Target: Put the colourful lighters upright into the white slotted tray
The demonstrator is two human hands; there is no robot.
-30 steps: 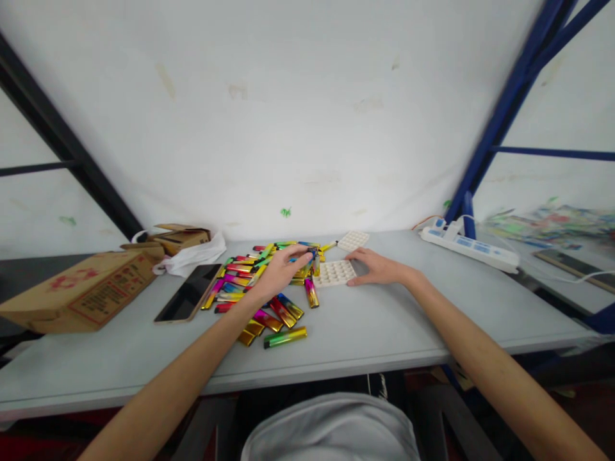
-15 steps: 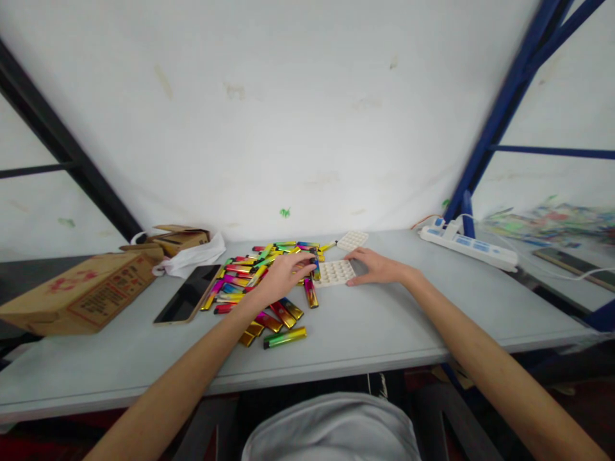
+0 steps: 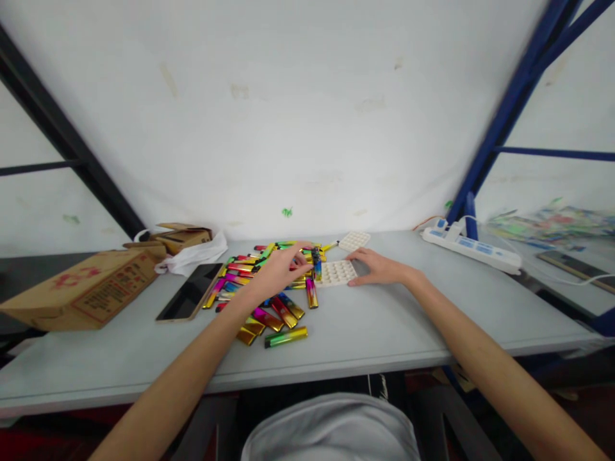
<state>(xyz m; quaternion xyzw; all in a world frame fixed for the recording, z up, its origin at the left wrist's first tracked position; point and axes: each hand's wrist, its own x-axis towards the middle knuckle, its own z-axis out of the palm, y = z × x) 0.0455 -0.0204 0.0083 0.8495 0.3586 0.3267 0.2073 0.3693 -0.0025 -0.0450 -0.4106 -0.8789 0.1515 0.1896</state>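
My left hand (image 3: 281, 270) is over the right side of a pile of shiny, multicoloured lighters (image 3: 240, 269), its fingers apart and nothing visible between them. Just past its fingertips, a blue-and-yellow lighter (image 3: 318, 266) is at the left edge of a white tray (image 3: 337, 273) with rows of small holes. I cannot tell whether that lighter sits in a hole or only against the edge. My right hand (image 3: 378, 267) holds the tray's right end between thumb and fingers. A purple-and-gold lighter (image 3: 312, 293) lies at the tray's near left corner.
A second white tray (image 3: 354, 241) lies near the wall. Left of the pile are a tablet (image 3: 191, 293), a white plastic bag (image 3: 195, 254) and a cardboard box (image 3: 91, 285). A power strip (image 3: 473, 250) lies at the right. One green-and-yellow lighter (image 3: 286, 337) is near the table's front edge.
My left hand has drawn back a little to the left from the blue-and-yellow lighter, and its fingers have come away. My right hand stays on the tray.
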